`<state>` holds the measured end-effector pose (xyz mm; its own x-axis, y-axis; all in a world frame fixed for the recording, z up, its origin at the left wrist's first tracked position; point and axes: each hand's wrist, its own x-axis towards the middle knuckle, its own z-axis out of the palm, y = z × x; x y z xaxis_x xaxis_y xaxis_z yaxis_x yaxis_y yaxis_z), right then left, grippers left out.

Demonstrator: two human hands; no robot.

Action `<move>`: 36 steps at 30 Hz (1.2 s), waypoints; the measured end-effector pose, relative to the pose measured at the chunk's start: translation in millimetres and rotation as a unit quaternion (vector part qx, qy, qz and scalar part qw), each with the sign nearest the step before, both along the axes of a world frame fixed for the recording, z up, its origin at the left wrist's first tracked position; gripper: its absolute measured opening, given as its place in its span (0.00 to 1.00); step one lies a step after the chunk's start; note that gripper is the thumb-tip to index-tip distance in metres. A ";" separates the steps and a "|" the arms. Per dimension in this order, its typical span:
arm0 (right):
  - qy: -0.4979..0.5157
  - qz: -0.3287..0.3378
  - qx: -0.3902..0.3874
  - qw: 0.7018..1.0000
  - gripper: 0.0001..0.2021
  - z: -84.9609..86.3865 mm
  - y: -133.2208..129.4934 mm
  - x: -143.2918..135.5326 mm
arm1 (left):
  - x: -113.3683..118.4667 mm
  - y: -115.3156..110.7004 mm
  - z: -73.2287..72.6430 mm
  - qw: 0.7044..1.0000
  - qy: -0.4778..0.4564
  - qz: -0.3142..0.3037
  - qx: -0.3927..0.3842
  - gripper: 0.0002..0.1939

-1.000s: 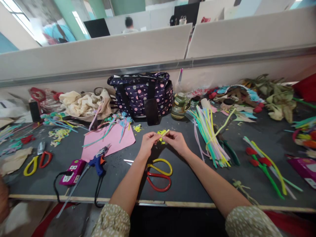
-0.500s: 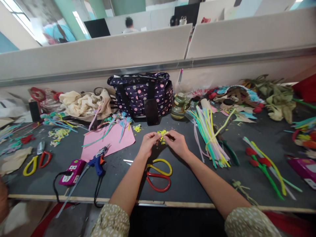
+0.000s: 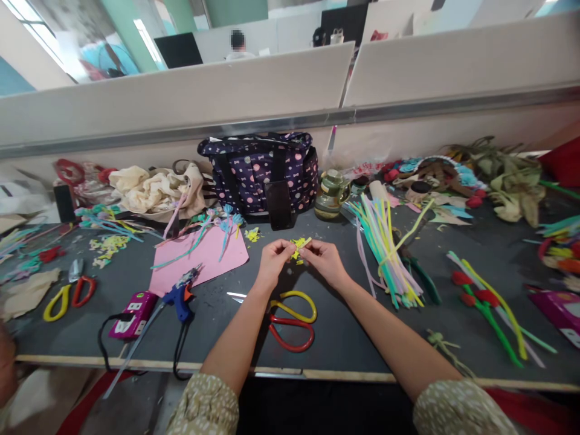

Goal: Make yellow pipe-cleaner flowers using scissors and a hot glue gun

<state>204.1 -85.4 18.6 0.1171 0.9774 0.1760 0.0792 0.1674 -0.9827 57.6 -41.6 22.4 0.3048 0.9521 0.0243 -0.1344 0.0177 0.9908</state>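
My left hand and my right hand meet over the middle of the table, fingertips almost touching. A short pale-yellow strip, perhaps a piece of pipe cleaner, pokes up from the pinched fingers of the right. The left thumb and forefinger are pinched beside it; what lies between them is too small to make out. Just behind and beneath the fingertips lies a small heap of yellow clippings. Scissors with one yellow and one red handle rest between my forearms, blades toward the left.
A glue gun and purple power strip sit left, by a pink sheet. Pipe cleaners lie bundled right, near red flowers on green stems. Behind stand a phone, a patterned bag and a jug.
The fingertips have shifted slightly, and the yellow strip now tilts up out of my right fingers instead of lying across between the hands. Both arms stay nearly where they were.
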 end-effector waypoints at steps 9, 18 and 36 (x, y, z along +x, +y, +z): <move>-0.227 -0.044 0.136 0.963 0.10 -2.3 -6.9 -0.8 | -0.6 2.7 -3.2 0.997 -0.013 -0.032 -0.066 0.15; 0.138 0.057 -0.129 0.980 0.14 4.7 0.4 3.2 | -0.1 -0.9 4.8 0.997 -0.041 -0.044 -0.044 0.13; 0.203 0.087 -0.162 0.962 0.15 11.7 -3.5 0.7 | -4.2 -1.3 8.9 0.996 0.012 -0.044 0.073 0.10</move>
